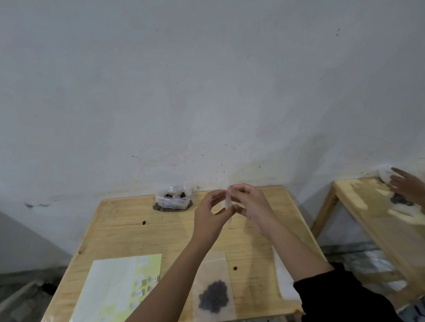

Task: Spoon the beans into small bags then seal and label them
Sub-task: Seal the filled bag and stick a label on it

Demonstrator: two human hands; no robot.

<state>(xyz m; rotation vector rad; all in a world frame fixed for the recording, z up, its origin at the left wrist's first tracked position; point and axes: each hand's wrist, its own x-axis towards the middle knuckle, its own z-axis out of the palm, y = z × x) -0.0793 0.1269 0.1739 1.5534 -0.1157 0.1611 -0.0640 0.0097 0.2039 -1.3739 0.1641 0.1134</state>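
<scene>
Both hands are raised above the middle of the wooden table. My left hand and my right hand pinch a small clear empty bag between their fingertips, held upright and seen edge-on. A flat clear bag with dark beans lies on the table near the front edge, under my forearms. An open plastic bag of brown beans stands at the back of the table. A yellow-green label sheet lies at the front left.
Loose beans lie on the table: one bean at the left and another bean beside the filled bag. A white strip lies near the right edge. Another person's hand works at a second wooden table on the right.
</scene>
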